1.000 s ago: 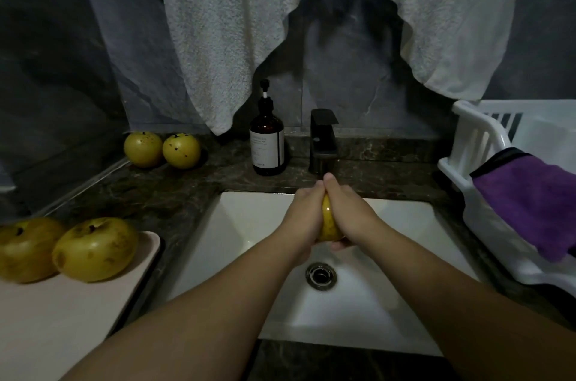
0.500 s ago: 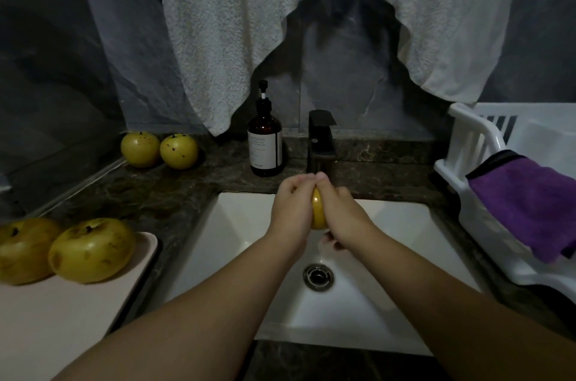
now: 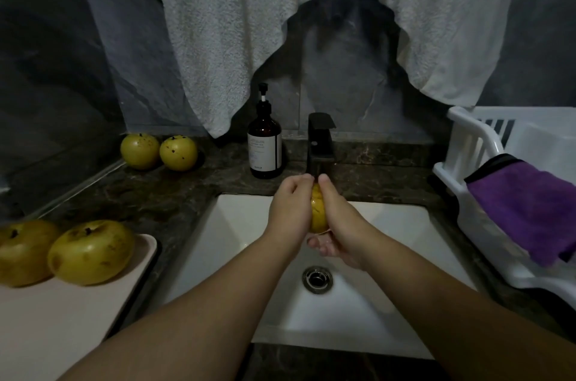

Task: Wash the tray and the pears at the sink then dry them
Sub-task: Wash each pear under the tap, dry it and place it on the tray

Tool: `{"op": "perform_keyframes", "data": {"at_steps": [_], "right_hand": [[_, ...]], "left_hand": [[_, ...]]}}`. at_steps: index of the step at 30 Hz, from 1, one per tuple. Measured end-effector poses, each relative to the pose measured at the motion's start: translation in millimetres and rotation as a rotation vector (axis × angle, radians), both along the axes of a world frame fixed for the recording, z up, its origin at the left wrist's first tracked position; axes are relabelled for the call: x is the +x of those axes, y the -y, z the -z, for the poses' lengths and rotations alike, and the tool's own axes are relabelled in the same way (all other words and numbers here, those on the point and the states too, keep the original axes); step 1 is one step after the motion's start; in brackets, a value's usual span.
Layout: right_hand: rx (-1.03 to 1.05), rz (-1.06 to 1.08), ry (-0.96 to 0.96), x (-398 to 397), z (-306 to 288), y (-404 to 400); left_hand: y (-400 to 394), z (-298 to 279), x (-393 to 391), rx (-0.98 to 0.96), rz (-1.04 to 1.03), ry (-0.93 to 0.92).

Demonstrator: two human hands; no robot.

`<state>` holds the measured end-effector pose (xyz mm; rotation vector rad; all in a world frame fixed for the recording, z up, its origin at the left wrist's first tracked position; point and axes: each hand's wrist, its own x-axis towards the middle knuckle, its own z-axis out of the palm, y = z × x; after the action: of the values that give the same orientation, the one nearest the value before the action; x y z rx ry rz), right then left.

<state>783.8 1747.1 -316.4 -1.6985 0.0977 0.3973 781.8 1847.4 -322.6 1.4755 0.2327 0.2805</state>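
Pear (image 3: 318,212) held between both hands (image 3: 291,209) under faucet (image 3: 320,144), soap bottle (image 3: 265,147) beside.

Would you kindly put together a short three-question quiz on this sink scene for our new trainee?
1. True or false: both hands grip one pear over the sink.
2. How many pears lie on the tray?
3. What hangs over the edge of the white rack: A) a purple cloth, B) a white towel, C) a sponge?

Key:
1. True: the left hand and the right hand hold it between them, below the black tap.
2. Two; two more lie on the counter beside the soap bottle.
3. A.
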Motion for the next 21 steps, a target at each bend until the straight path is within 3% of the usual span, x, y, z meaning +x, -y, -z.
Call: {"op": "perform_keyframes", "data": {"at_steps": [2, 5, 7, 10, 16, 21], "right_hand": [[-0.059, -0.016, 0.127, 0, 2, 4], [-0.342, -0.103, 0.599, 10, 8, 23], [-0.377, -0.141, 0.743, 16, 8, 34], [-0.439, -0.132, 0.767, 21, 7, 40], [-0.436, 0.211, 0.813, 33, -25, 46], [-0.488, 0.127, 0.813, 49, -49, 33]], "left_hand": [[-2, 1, -2, -0.067, 0.102, -0.080], [-7, 0, -7, -0.336, 0.378, -0.294], [-13, 0, -8, -0.403, 0.429, -0.360], [-14, -4, -10, -0.416, 0.404, -0.360], [-10, -8, -8, -0.496, 0.305, -0.298], [-8, -7, -6, -0.543, 0.303, -0.244]]}}
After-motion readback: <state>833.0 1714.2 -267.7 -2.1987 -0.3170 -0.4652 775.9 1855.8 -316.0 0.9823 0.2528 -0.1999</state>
